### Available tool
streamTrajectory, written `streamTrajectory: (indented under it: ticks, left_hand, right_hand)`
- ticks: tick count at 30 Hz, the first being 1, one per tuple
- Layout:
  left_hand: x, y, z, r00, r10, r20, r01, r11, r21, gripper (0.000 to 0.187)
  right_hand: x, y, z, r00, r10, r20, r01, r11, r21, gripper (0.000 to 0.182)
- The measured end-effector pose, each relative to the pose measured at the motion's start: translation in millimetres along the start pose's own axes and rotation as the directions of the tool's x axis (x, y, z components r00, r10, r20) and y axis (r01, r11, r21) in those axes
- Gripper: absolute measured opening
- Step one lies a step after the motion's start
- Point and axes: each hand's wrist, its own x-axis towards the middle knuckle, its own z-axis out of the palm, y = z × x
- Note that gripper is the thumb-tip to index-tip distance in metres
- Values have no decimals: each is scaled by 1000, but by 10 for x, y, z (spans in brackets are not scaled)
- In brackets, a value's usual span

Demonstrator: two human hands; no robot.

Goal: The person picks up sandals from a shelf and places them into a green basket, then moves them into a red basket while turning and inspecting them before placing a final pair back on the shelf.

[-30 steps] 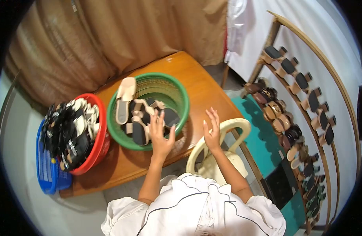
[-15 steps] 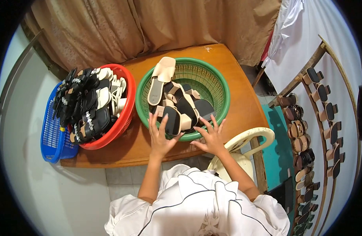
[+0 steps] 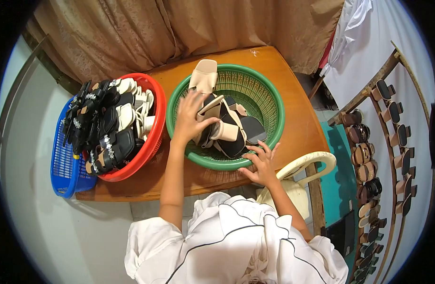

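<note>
The left hand [image 3: 189, 118] is bending over the left side of the green basket [image 3: 212, 163], fingers partly spread, the thumb lying across a block-heeled sandal [image 3: 227, 131]; whether it is gripping the sandal cannot be told. That sandal is tilting among others inside the basket, which is sitting between the near and far edges of the worktop [image 3: 298, 109]. The left forearm is pointing almost straight away from the body. The right hand [image 3: 262, 165] is spreading its fingers at the basket's near-right rim, apparently holding nothing, its forearm slanting inward. Toward the worktop's left end, a red basket [image 3: 159, 113] is holding black and cream sandals [image 3: 118, 123].
</note>
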Motion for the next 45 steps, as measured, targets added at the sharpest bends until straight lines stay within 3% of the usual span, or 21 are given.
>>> streamTrajectory:
  ticks: [1, 2, 4, 7, 8, 11, 12, 15, 19, 22, 26, 29, 33, 35, 36, 39, 40, 45]
  left_hand:
    - [30, -58, 65, 992, 4, 128, 9, 995, -100, 69]
    - [23, -96, 109, 983, -73, 168, 121, 948, -294, 68]
    - [-6, -122, 162, 938, -186, 292, 334, 712, -617, 67]
    - [-57, -142, 163, 966, -88, 245, 230, 731, -642, 66]
    - [-91, -126, 140, 951, -87, 296, 272, 686, -675, 77]
    - [-139, 48, 14, 973, 44, 224, 68, 881, -468, 93]
    - [-175, 115, -8, 969, 37, 245, 75, 898, -433, 104]
    - [-371, 252, 10, 971, 69, 227, -21, 978, -208, 105]
    - [-517, 457, 155, 981, -180, 78, 186, 978, -90, 89]
    - [-589, 372, 273, 975, -221, 13, 220, 975, 35, 86]
    - [-625, 322, 253, 986, -164, -9, 164, 986, 24, 83]
    - [-615, 304, 177, 988, -148, -50, 141, 981, -133, 87]
    - [-677, 248, 167, 951, -244, -192, 123, 864, -489, 89]
    - [-726, 117, 232, 910, -270, -314, 36, 807, -590, 93]
    - [-678, 294, 132, 891, -360, -277, 136, 794, -593, 94]
    - [-695, 242, 126, 803, -507, -314, 154, 685, -712, 90]
    - [-733, 157, 169, 803, -476, -358, 82, 684, -725, 85]
    - [-770, 91, 208, 750, -523, -404, 48, 653, -756, 76]
  right_hand:
    - [-1, -2, -2, 1000, 3, 1, -3, 1000, 0, 33]
    - [0, -6, -4, 1000, 7, 4, -7, 1000, 1, 33]
    - [3, -12, -7, 1000, 17, 9, -17, 1000, 2, 33]
    - [10, -19, -22, 1000, 20, 16, -19, 1000, -7, 32]
    - [7, -17, -18, 1000, 22, 18, -22, 1000, -7, 32]
    - [12, -9, -15, 999, 23, 23, -22, 1000, -3, 32]
    - [13, -10, -15, 999, 24, 22, -24, 1000, 2, 32]
    - [10, 1, 1, 1000, 17, 8, -17, 1000, 2, 32]
    - [9, -28, 2, 1000, 31, 0, -31, 1000, 5, 30]
    - [70, -124, -96, 999, 40, -23, -39, 999, 29, 27]
    - [267, -106, -140, 985, 135, -110, -110, 972, 210, 22]
    - [611, -109, -173, 952, 304, -22, -241, 793, 559, 27]
    - [1088, -68, -116, 936, 261, 235, -347, 584, 734, 39]
    - [1295, -36, -55, 901, 231, 368, -427, 627, 651, 43]
    - [1379, -28, -21, 875, 218, 433, -461, 650, 604, 45]
    - [1586, -16, 60, 782, 228, 580, -490, 800, 346, 50]
    - [1648, 5, 110, 826, 121, 551, -402, 811, 424, 59]
    - [1992, -65, -29, 455, 13, 891, -520, 815, 254, 74]
